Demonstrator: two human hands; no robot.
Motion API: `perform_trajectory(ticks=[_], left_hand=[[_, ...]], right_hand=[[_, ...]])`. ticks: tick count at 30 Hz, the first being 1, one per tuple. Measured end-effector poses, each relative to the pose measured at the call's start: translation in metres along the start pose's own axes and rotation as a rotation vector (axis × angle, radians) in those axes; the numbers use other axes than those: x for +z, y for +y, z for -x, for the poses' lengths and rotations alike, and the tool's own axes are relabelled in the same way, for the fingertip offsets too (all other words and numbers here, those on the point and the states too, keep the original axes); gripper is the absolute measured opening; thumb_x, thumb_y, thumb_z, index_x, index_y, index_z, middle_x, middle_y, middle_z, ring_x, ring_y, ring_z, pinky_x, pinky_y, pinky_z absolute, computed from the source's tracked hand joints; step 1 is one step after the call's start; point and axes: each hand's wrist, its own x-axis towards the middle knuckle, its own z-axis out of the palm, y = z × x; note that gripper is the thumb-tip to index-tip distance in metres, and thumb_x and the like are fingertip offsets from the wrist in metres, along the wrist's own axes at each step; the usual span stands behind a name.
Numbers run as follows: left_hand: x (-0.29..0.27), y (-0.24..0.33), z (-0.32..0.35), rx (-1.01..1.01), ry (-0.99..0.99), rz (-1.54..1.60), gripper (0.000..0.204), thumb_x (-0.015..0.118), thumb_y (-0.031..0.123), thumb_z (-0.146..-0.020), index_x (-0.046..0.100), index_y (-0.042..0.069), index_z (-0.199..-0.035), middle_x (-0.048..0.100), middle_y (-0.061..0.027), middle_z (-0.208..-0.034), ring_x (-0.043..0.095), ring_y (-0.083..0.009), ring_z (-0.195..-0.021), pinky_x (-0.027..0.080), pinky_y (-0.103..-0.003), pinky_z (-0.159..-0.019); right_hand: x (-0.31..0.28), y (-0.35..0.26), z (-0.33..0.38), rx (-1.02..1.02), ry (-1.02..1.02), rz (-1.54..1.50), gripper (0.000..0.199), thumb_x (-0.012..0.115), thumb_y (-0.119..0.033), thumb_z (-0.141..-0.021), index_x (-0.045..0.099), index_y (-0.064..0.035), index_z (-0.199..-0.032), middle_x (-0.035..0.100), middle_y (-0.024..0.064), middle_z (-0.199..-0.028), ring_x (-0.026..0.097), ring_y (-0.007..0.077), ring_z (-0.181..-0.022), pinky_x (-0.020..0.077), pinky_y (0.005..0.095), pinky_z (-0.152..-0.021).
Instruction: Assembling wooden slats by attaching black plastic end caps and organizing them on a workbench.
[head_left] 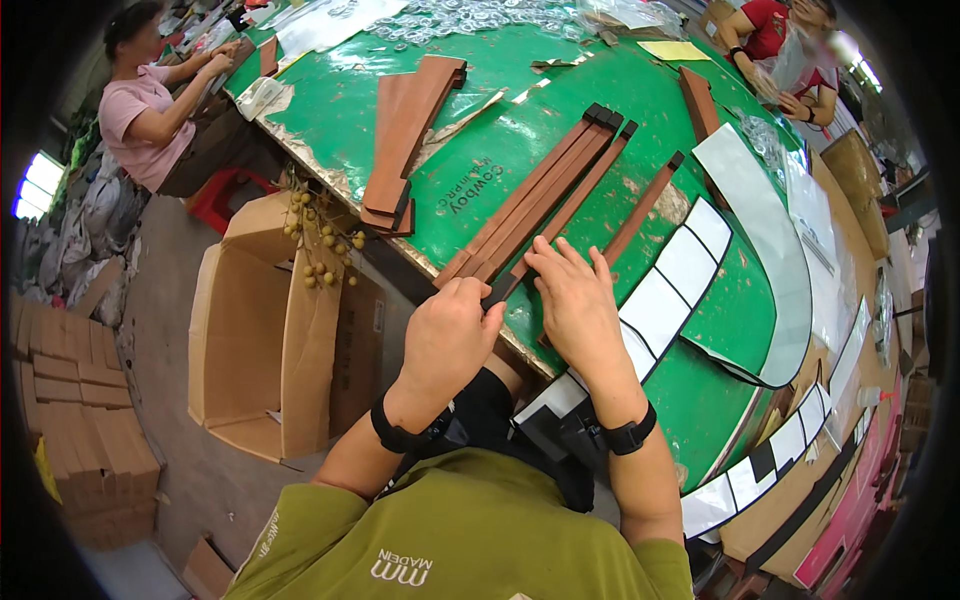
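Note:
Several long brown strips with black ends [540, 195] lie side by side on the green table in front of me, slanting away to the right. My left hand [445, 325] is closed at their near end, its thumb and curled fingers pinching the black tip of one strip. Beside it my right hand [578, 300] rests with its fingers stretched out over that strip's near part. Its palm side is hidden. Another brown strip [643, 208] lies apart, just right of my right hand. A stack of brown strips [405, 140] sits farther left.
A white strip with black bars [680, 270] and a grey black-edged band [755, 230] lie to the right. Left of the table edge stands an open cardboard box [240, 340], with a fruit sprig [322, 240] by its rim. Clear plastic rings [470, 18] cover the far side. Two people sit farther off.

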Motion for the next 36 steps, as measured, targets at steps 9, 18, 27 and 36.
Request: perform_trajectory(ticks=[9,18,27,36], left_hand=[[0.000,-0.002,-0.002,0.004,-0.008,0.021,0.020,0.077,0.013,-0.081,0.064,0.001,-0.090,0.061,-0.0111,-0.072,0.062,-0.0296,-0.067,0.050,-0.041,-0.062],[0.002,-0.005,-0.002,0.007,-0.017,0.054,0.020,0.077,0.012,-0.081,0.064,0.000,-0.090,0.060,-0.0110,-0.071,0.061,-0.0298,-0.067,0.050,-0.041,-0.063],[0.005,-0.005,-0.006,-0.021,-0.029,0.046,0.020,0.077,0.012,-0.079,0.064,0.001,-0.090,0.060,-0.0113,-0.073,0.061,-0.0303,-0.066,0.050,-0.041,-0.062],[0.011,-0.002,-0.002,-0.026,-0.051,-0.017,0.020,0.074,0.018,-0.081,0.063,0.004,-0.091,0.066,-0.0146,-0.087,0.067,-0.0356,-0.081,0.055,-0.044,-0.070]], right_hand=[[0.001,-0.001,0.001,0.006,-0.005,0.007,0.029,0.060,-0.004,-0.091,0.065,-0.0063,-0.120,0.062,0.0107,-0.137,0.056,0.0329,-0.129,0.0348,0.0561,-0.112],[0.002,-0.004,0.003,0.017,-0.004,0.023,0.030,0.062,-0.004,-0.091,0.064,-0.0064,-0.120,0.061,0.0101,-0.138,0.058,0.0314,-0.127,0.0363,0.0554,-0.112],[0.004,-0.004,0.002,0.012,-0.006,0.037,0.034,0.059,-0.006,-0.091,0.063,-0.0056,-0.124,0.061,0.0130,-0.138,0.058,0.0306,-0.126,0.0355,0.0541,-0.112],[-0.005,-0.006,0.003,-0.071,-0.081,0.146,0.042,0.066,-0.017,-0.090,0.066,-0.0292,-0.131,0.056,0.0190,-0.142,0.054,0.0401,-0.128,0.0326,0.0598,-0.111]])
